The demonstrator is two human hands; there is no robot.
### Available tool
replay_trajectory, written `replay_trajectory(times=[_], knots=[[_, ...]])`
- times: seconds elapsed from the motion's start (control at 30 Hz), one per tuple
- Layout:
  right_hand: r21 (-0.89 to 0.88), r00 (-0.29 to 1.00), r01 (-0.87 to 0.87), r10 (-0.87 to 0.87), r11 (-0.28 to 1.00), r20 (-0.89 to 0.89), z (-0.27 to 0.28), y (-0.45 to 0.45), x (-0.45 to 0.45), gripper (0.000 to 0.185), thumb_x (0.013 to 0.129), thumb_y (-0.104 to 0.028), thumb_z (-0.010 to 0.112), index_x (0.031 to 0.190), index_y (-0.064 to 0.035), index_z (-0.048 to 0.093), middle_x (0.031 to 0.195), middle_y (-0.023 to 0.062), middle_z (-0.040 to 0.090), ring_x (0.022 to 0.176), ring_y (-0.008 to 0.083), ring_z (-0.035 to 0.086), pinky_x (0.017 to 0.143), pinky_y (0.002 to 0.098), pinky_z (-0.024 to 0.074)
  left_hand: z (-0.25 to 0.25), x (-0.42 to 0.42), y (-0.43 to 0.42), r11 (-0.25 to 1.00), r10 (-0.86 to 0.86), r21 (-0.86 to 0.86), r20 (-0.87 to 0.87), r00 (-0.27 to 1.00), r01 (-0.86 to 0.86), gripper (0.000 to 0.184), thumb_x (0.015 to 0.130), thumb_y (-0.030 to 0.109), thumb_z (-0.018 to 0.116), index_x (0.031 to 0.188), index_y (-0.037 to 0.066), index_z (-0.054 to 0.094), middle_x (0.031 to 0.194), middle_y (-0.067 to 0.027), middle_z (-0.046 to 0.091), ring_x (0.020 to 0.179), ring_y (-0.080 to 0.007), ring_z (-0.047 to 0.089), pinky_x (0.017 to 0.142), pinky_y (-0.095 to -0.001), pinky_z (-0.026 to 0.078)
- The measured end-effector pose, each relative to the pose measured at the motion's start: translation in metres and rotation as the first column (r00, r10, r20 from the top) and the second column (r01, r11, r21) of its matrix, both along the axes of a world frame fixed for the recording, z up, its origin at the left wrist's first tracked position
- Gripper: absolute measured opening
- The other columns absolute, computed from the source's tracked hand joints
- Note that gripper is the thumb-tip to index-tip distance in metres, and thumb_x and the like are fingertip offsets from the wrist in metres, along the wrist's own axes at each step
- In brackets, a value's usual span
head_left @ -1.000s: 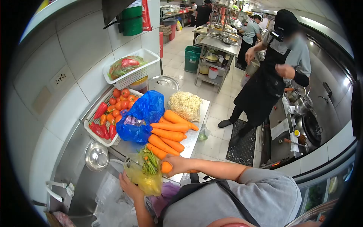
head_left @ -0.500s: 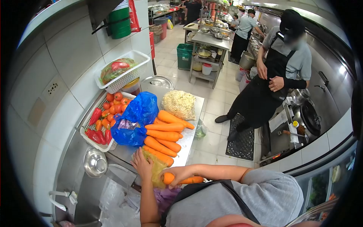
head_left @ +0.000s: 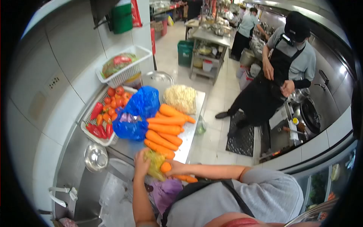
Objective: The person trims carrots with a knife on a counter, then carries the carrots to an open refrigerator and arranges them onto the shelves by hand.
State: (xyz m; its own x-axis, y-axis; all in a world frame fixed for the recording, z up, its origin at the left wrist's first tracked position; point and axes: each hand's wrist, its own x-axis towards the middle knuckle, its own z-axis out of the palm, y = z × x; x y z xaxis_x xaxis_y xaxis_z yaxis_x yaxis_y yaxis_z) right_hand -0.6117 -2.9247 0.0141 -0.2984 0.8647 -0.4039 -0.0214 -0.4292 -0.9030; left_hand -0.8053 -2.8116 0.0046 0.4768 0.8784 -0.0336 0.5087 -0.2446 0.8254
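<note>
At the near end of the metal counter, my left hand (head_left: pixel 141 162) grips the edge of a yellow-green plastic bag (head_left: pixel 155 162). My right hand (head_left: pixel 176 167) is wrapped round a carrot (head_left: pixel 166 167), its thick end against the bag. Another orange carrot length (head_left: pixel 186 178) shows below that hand; whether it is the same carrot I cannot tell. Just beyond the bag lies a pile of carrots (head_left: pixel 165 129), beside a blue plastic bag (head_left: pixel 143 108) with something purplish in its opening. A purple cloth or bag (head_left: pixel 166 193) hangs close to my body.
A white basket (head_left: pixel 85 125) holds tomatoes and red peppers, below another white basket (head_left: pixel 126 75). A bag of pale sprouts (head_left: pixel 179 99) sits at the counter's far end. Left are a metal bowl (head_left: pixel 96 157) and sink tap (head_left: pixel 62 195). A co-worker (head_left: pixel 280 75) stands by the stove.
My left hand has shifted slightly left and pulled the yellow bag wider. The carrot in my right hand has moved up against the bag. The co-worker's hands have moved.
</note>
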Motion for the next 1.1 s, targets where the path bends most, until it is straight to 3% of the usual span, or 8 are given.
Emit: replay_trajectory(times=[0.17, 0.3, 0.43, 0.5, 0.6, 0.7, 0.83, 1.1], knots=[[0.082, 0.998, -0.015, 0.009, 0.997, 0.064, 0.007, 0.000, -0.005, 0.072, 0.074, -0.011, 0.069, 0.140, -0.0078, 0.042, 0.087, 0.0090, 0.065, 0.067, 0.0165, 0.064, 0.056, 0.0311, 0.0540, 0.016, -0.031, -0.025, 0.911, -0.225, -0.231, 0.418, 0.880, 0.342, 0.092, 0.076, 0.024, 0.077, 0.152, 0.007, 0.027, 0.151, -0.0211, 0.030, 0.141, -0.0354, 0.029, 0.115, -0.0392, 0.027], [-0.032, 0.990, -0.143, 0.143, 0.989, 0.007, 0.012, 0.014, 0.000, 0.070, 0.071, -0.012, 0.071, 0.136, -0.0037, 0.046, 0.090, 0.0096, 0.065, 0.068, 0.0164, 0.064, 0.054, 0.0286, 0.0529, 0.045, -0.009, -0.049, 0.965, -0.215, 0.097, -0.233, 0.948, 0.243, 0.138, 0.051, 0.047, 0.092, 0.156, 0.010, 0.010, 0.158, -0.0214, 0.012, 0.146, -0.0450, 0.011, 0.117, -0.0591, 0.014], [0.099, 0.948, -0.263, 0.238, 0.960, 0.209, 0.016, 0.030, 0.013, 0.062, 0.068, -0.009, 0.074, 0.125, 0.0019, 0.052, 0.085, 0.0126, 0.067, 0.066, 0.0185, 0.066, 0.054, 0.0320, 0.0551, 0.046, 0.016, -0.049, 0.982, -0.154, 0.045, -0.378, 0.913, 0.184, 0.147, 0.041, 0.048, 0.093, 0.157, 0.016, 0.010, 0.160, -0.0198, 0.010, 0.147, -0.0484, 0.004, 0.113, -0.0684, 0.011], [-0.088, 0.907, -0.376, 0.386, 0.922, 0.170, 0.016, 0.037, 0.017, 0.035, 0.070, -0.012, 0.077, 0.100, -0.0019, 0.062, 0.075, 0.0075, 0.066, 0.064, 0.0157, 0.065, 0.050, 0.0279, 0.0506, 0.031, 0.025, -0.045, 0.977, -0.071, 0.130, -0.549, 0.832, 0.169, 0.139, 0.047, 0.038, 0.092, 0.158, 0.021, 0.011, 0.159, -0.0181, 0.015, 0.146, -0.0482, 0.009, 0.111, -0.0712, 0.014], [-0.052, 0.889, -0.415, 0.417, 0.908, 0.189, 0.029, 0.035, 0.021, 0.051, 0.071, -0.011, 0.075, 0.115, 0.0015, 0.053, 0.078, 0.0093, 0.067, 0.066, 0.0149, 0.065, 0.053, 0.0284, 0.0512, 0.016, 0.028, -0.044, 0.955, 0.033, 0.268, -0.532, 0.846, 0.131, 0.104, 0.071, 0.011, 0.077, 0.156, 0.022, 0.018, 0.154, -0.0166, 0.027, 0.144, -0.0454, 0.020, 0.110, -0.0683, 0.021], [0.173, 0.761, -0.534, 0.381, 0.828, 0.525, 0.072, 0.026, 0.035, 0.069, 0.071, -0.008, 0.072, 0.135, -0.0008, 0.048, 0.095, 0.0122, 0.069, 0.081, 0.0180, 0.065, 0.072, 0.0318, 0.0538, -0.009, 0.036, -0.049, 0.880, 0.292, 0.466, -0.370, 0.882, -0.096, 0.074, 0.074, 0.017, 0.074, 0.143, 0.016, 0.046, 0.145, -0.0116, 0.041, 0.137, -0.0400, 0.033, 0.112, -0.0582, 0.026], [0.251, 0.802, -0.511, 0.351, 0.822, 0.483, 0.083, 0.005, 0.099, 0.081, 0.072, -0.007, 0.071, 0.146, -0.0041, 0.040, 0.115, 0.0140, 0.066, 0.095, 0.0191, 0.064, 0.084, 0.0314, 0.0516, 0.006, 0.064, -0.050, 0.841, 0.484, 0.441, -0.355, 0.800, -0.314, 0.048, 0.075, 0.020, 0.073, 0.121, 0.011, 0.064, 0.129, -0.0076, 0.055, 0.120, -0.0357, 0.048, 0.101, -0.0497, 0.039], [0.073, 0.984, 0.139, -0.146, 0.988, 0.098, 0.054, -0.047, 0.352, 0.073, 0.079, -0.001, 0.066, 0.146, -0.0049, 0.039, 0.127, 0.0179, 0.060, 0.076, 0.0139, 0.066, 0.066, 0.0243, 0.0539, -0.016, 0.052, -0.013, 0.559, 0.802, 0.466, -0.096, 0.589, -0.686, 0.027, 0.077, 0.012, 0.071, 0.103, 0.003, 0.069, 0.102, -0.0104, 0.069, 0.085, -0.0329, 0.065, 0.079, -0.0427, 0.053]])
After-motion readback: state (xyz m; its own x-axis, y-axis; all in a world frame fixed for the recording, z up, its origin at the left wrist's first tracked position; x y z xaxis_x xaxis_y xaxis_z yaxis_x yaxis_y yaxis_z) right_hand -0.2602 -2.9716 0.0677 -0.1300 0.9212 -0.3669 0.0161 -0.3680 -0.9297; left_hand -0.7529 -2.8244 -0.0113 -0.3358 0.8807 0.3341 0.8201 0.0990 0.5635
